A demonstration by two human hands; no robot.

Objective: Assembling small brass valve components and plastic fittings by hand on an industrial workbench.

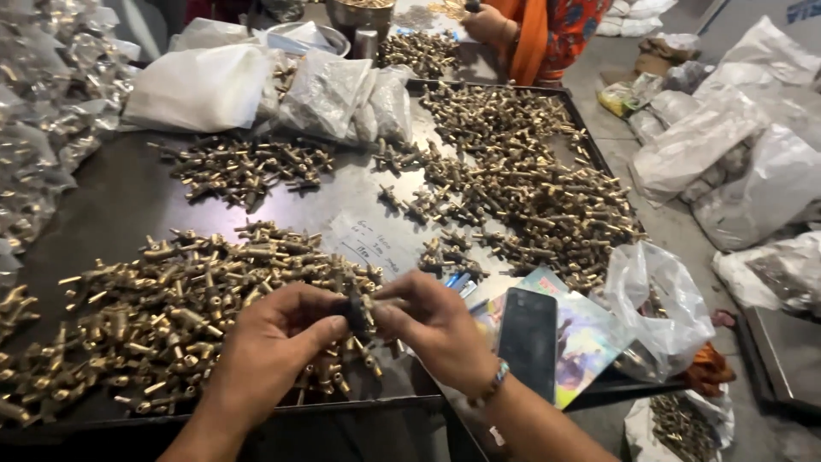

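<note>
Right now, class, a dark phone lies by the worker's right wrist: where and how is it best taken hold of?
Probably by the long side edges of the phone, coming from above. It lies flat, face up, on a colourful booklet, so only its thin edges offer purchase. The right hand is nearest; both it and the left hand pinch a small dark fitting.

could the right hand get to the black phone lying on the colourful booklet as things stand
Probably yes. The black phone lies face-up beside the right hand, with nothing on top or between. But both hands are pinching a small dark fitting, the left hand included, so the right would need to let go first.
</note>
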